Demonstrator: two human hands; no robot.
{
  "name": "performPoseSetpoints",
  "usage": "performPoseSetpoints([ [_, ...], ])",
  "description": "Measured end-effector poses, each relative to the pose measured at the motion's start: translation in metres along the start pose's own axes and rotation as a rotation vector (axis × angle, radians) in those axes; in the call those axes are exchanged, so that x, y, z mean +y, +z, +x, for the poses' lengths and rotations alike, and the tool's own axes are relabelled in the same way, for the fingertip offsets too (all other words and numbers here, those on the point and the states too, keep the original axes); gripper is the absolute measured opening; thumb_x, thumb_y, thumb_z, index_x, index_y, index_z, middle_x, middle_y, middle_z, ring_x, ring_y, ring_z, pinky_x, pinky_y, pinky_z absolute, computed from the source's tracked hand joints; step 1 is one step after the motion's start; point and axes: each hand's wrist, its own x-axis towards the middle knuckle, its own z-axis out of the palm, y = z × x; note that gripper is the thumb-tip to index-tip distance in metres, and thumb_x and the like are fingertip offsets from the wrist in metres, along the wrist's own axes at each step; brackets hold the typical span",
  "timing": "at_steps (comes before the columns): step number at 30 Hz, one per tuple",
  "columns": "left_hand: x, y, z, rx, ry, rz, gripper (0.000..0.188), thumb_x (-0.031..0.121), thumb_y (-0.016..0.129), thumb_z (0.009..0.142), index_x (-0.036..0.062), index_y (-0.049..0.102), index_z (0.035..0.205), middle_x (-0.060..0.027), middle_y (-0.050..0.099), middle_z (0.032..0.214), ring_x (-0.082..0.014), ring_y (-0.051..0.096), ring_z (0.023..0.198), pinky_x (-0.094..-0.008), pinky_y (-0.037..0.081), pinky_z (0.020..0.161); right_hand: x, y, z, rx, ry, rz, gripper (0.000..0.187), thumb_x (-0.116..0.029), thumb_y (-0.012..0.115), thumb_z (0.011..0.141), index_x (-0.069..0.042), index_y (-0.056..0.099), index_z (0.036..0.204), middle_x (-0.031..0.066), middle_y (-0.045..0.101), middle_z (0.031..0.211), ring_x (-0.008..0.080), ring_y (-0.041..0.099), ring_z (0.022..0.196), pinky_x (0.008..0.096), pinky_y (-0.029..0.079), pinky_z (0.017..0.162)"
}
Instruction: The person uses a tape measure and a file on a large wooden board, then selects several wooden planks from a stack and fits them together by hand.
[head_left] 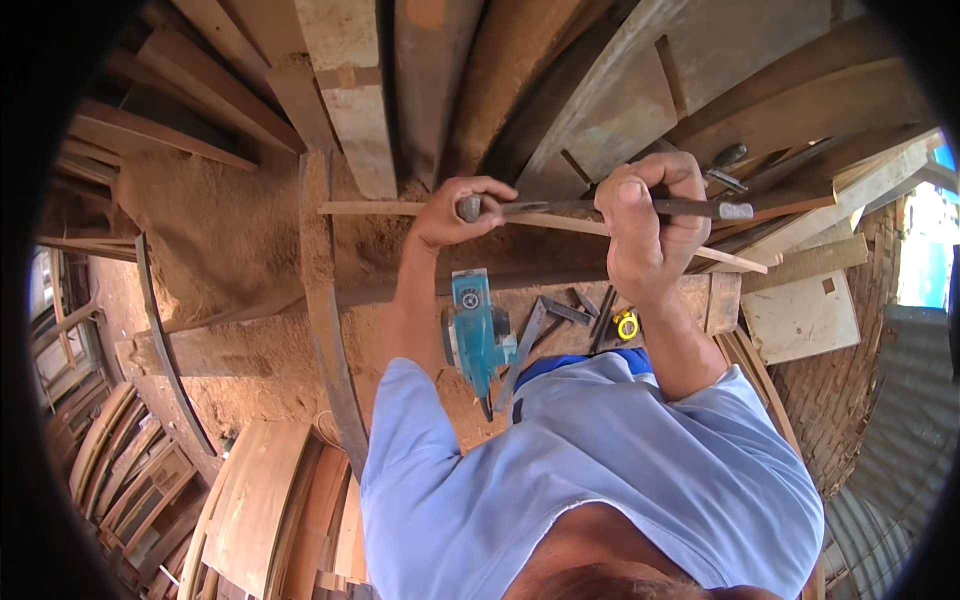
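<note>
My right hand (652,225) is closed round a long, dark metal bar (690,208) with a worn, pale blunt end. My left hand (462,213) is curled round a grey metal piece with a rounded end (468,208). Whether this piece joins the bar is hidden by my fingers. Both hands are raised in front of me, roughly level. Behind them a thin wooden strip (572,223) runs crosswise, slanting down to the right.
A teal power planer (474,335), a metal square (535,330) and a yellow tape measure (626,325) lie close to my body. Long boards (345,110) lean ahead. Sawdust covers the left side, and curved wooden pieces (255,510) are stacked at lower left.
</note>
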Motion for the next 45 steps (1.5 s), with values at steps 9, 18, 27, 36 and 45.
performPoseSetpoints([
  [9, -0.012, 0.076, 0.016, 1.099, 0.243, 0.313, 0.035, 0.005, 0.072, 0.079, 0.0013, 0.059, 0.111, -0.0098, 0.065, 0.093, -0.0143, 0.060, 0.083, -0.0279, 0.050, 0.076, 0.008, -0.004, 0.007, 0.011, -0.014, -0.010, 0.020, -0.016, 0.070, 0.088, -0.003, 0.057, 0.081, -0.0002, 0.055, 0.067, 0.0059, 0.045, 0.059, 0.0226, 0.036, 0.052],
  [18, 0.023, 0.014, -0.028, 0.479, -0.178, 0.337, 0.043, 0.012, 0.079, 0.077, 0.0074, 0.063, 0.118, -0.0141, 0.069, 0.109, -0.0233, 0.067, 0.099, -0.0319, 0.051, 0.088, 0.009, -0.001, 0.013, 0.002, -0.014, 0.011, 0.018, -0.014, 0.070, 0.088, -0.002, 0.058, 0.083, 0.0004, 0.057, 0.071, 0.0060, 0.048, 0.061, 0.0220, 0.039, 0.054],
  [27, -0.024, 0.038, -0.022, 0.797, -0.061, 0.965, 0.077, 0.030, 0.088, 0.063, 0.0107, 0.053, 0.128, -0.0139, 0.053, 0.133, -0.0341, 0.047, 0.125, -0.0496, 0.034, 0.107, 0.014, -0.004, 0.019, -0.007, -0.014, 0.016, 0.019, -0.015, 0.071, 0.087, -0.001, 0.059, 0.084, 0.0003, 0.058, 0.072, 0.0060, 0.048, 0.061, 0.0221, 0.039, 0.055],
  [36, -0.072, -0.029, -0.029, 0.308, -0.169, 1.418, 0.064, 0.030, 0.085, 0.065, 0.0184, 0.055, 0.120, -0.0101, 0.062, 0.114, -0.0310, 0.052, 0.116, -0.0480, 0.033, 0.107, 0.013, -0.004, 0.040, -0.093, -0.008, -0.006, 0.014, -0.011, 0.067, 0.088, 0.001, 0.060, 0.087, -0.0003, 0.058, 0.069, 0.0052, 0.049, 0.059, 0.0221, 0.039, 0.053],
  [45, -0.076, -0.067, -0.005, 0.243, -0.366, 1.265, 0.070, 0.038, 0.079, 0.073, 0.0201, 0.051, 0.135, -0.0132, 0.066, 0.110, -0.0342, 0.057, 0.111, -0.0463, 0.041, 0.099, 0.042, -0.004, 0.083, -0.130, -0.030, 0.141, 0.015, -0.013, 0.059, 0.095, 0.002, 0.060, 0.093, 0.0004, 0.055, 0.068, 0.0069, 0.049, 0.059, 0.0233, 0.041, 0.055],
])
